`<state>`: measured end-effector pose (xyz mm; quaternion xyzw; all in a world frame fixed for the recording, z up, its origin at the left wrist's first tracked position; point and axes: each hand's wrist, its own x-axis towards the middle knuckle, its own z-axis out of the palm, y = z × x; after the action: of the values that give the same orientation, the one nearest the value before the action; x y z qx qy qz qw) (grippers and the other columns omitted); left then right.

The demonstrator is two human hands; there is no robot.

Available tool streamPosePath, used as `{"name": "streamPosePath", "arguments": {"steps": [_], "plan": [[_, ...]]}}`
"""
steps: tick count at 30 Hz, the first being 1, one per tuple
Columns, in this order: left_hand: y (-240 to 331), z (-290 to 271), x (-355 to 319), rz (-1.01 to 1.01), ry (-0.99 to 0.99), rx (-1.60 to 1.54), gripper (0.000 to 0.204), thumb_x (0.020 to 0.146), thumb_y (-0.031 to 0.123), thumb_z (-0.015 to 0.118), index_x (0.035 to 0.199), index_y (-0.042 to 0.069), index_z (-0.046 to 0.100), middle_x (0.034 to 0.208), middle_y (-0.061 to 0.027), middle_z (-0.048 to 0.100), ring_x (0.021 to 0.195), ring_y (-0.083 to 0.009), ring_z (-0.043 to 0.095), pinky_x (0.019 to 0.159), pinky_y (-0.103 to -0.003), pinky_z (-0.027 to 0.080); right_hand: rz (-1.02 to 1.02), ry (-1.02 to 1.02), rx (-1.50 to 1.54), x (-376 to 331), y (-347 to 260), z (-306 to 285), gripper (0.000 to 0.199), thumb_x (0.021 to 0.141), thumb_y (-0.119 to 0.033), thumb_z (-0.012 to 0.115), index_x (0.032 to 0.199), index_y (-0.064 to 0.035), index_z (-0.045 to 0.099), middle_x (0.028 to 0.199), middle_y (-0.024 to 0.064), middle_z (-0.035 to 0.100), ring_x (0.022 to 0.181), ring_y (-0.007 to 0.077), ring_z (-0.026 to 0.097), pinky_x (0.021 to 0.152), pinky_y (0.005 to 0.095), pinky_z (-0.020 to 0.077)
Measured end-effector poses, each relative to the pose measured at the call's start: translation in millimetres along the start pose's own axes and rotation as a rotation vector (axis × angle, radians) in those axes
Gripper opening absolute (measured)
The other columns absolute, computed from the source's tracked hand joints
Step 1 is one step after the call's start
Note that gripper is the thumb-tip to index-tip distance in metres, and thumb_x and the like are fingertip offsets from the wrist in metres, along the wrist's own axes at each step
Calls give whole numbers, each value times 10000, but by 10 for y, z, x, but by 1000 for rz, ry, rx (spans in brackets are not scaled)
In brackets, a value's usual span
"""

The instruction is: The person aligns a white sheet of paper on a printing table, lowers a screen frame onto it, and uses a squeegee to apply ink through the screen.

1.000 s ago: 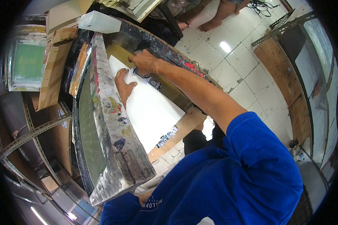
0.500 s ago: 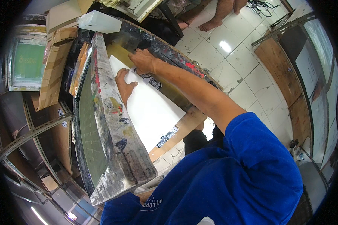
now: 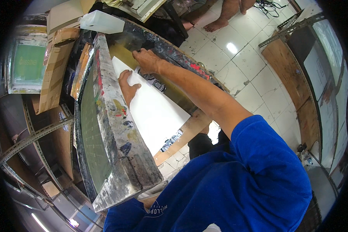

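A white sheet [image 3: 155, 116] lies on a yellowish board [image 3: 123, 50], beneath a raised, paint-stained screen-printing frame [image 3: 116, 131]. Pieces of dark blue and white patterning [image 3: 171, 140] show along the sheet's edges. My left hand [image 3: 128, 86] rests on the sheet's left side, thumb apart from the fingers; its forearm is hidden behind the frame. Close to the sheet's far end, my right hand [image 3: 147, 62] is closed with the fingers bent against the board. Whatever it may hold there is hidden by the fingers.
A translucent white plastic container [image 3: 102, 22] stands at the far end of the frame. Cardboard [image 3: 58, 69] and a green mesh screen [image 3: 29, 63] are at the left, above metal shelving [image 3: 34, 139]. Another person's bare foot [image 3: 215, 25] is on the tiled floor.
Very little differs. Both hands keep practically the same places, and the sheet and raised frame stay put; the view has shifted slightly.
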<state>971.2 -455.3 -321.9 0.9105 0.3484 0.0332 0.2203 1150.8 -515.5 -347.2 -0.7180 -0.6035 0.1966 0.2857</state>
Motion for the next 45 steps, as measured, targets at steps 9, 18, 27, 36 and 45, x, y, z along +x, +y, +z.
{"name": "streamPosePath", "arguments": {"steps": [9,18,27,36,45], "plan": [[19,-53,-82,-37,6,-4,645,583,15,816,1188,-14,593,1305,-147,521,1229,-298,486,1058,-361,384,25,68,61,-30,-93,33,626,568,-156,789,1087,25,491,916,209,650,1021,381,546,832,453,466],[-6,-56,-54,-20,-8,20,647,582,8,817,1186,-29,589,1308,-154,519,1229,-301,487,1058,-363,385,57,131,34,-17,-120,96,571,571,-190,777,1035,7,508,928,187,645,1005,356,529,831,423,461],[-10,-20,-12,-14,-12,9,658,577,11,822,1192,-20,589,1317,-148,514,1231,-302,486,1060,-363,386,81,187,-4,-41,-99,138,499,600,-132,752,1013,9,509,942,193,634,1000,356,525,859,409,464],[-111,-12,-81,6,23,-17,680,565,15,831,1198,-12,586,1318,-140,514,1227,-299,489,1050,-360,395,-32,91,-57,-110,-59,143,532,585,-118,759,1038,17,513,972,198,645,975,351,550,843,393,474],[-115,26,-61,24,43,-23,659,575,22,830,1189,-16,595,1307,-148,522,1218,-304,495,1049,-362,396,-63,4,-115,-160,-89,7,627,533,-154,785,1063,31,507,988,215,627,940,337,559,857,368,438]]}}
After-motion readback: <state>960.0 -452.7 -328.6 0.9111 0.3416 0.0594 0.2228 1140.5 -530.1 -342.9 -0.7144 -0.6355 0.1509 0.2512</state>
